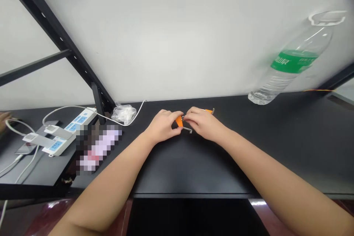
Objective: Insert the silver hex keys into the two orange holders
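Over the middle of the black table (193, 169), my two hands meet at a small orange hex key holder (179, 121). My left hand (164, 124) is closed round it, thumb below and fingers above. Bent metal hex keys (188, 129) stick out from under the left thumb. My right hand (203, 122) has its fingertips pinched together against the small metal ends at the holder's right side. Behind the right hand shows another orange piece (208, 111) with a metal tip; whether that hand holds it I cannot tell.
A large water bottle (293, 62) with a green label stands at the back right. Left are a crumpled plastic bag (124, 113), a white cable, a blurred-out phone-like object (101, 149) and a power strip (70, 132) with chargers. Another person's hand (4, 120) shows at the far left.
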Demonstrator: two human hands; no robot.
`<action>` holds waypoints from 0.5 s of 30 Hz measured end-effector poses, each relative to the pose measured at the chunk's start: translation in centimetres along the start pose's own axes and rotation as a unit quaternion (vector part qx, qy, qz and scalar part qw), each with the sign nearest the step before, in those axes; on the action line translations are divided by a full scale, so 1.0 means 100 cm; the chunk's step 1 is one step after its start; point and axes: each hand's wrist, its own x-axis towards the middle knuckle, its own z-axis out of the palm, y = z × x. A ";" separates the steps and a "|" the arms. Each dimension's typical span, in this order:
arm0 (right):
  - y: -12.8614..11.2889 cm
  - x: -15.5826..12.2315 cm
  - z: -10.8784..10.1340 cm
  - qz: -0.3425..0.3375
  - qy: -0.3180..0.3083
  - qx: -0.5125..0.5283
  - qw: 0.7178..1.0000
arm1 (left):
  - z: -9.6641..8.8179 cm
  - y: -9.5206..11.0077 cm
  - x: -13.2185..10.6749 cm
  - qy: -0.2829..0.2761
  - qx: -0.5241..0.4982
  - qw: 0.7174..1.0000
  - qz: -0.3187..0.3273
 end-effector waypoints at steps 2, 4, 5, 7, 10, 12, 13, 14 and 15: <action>-0.005 0.002 0.006 0.018 0.001 0.042 0.999 | -0.001 0.003 0.001 -0.008 -0.013 1.000 -0.004; -0.006 0.004 0.010 0.051 0.011 0.068 0.996 | -0.001 0.003 0.001 -0.007 -0.029 0.999 -0.013; -0.005 0.004 0.010 0.068 0.013 0.066 0.995 | -0.001 0.002 0.001 -0.001 -0.037 0.999 -0.019; 0.000 0.002 0.008 0.095 -0.006 0.037 0.995 | 0.000 -0.001 0.000 0.015 -0.051 0.998 -0.031; 0.009 -0.001 0.002 0.116 -0.080 -0.023 0.990 | 0.002 -0.006 0.000 0.028 -0.062 0.997 -0.043; 0.012 -0.002 0.000 0.128 -0.125 -0.042 0.983 | 0.003 -0.008 -0.001 0.027 -0.070 0.996 -0.045; 0.013 -0.002 0.000 0.131 -0.142 -0.047 0.980 | 0.004 -0.008 -0.001 0.026 -0.072 0.996 -0.046; 0.013 -0.001 0.000 0.134 -0.155 -0.050 0.978 | 0.004 -0.008 -0.001 0.026 -0.073 0.996 -0.047; 0.012 0.000 0.000 0.135 -0.163 -0.054 0.976 | 0.004 -0.008 -0.001 0.026 -0.072 0.996 -0.048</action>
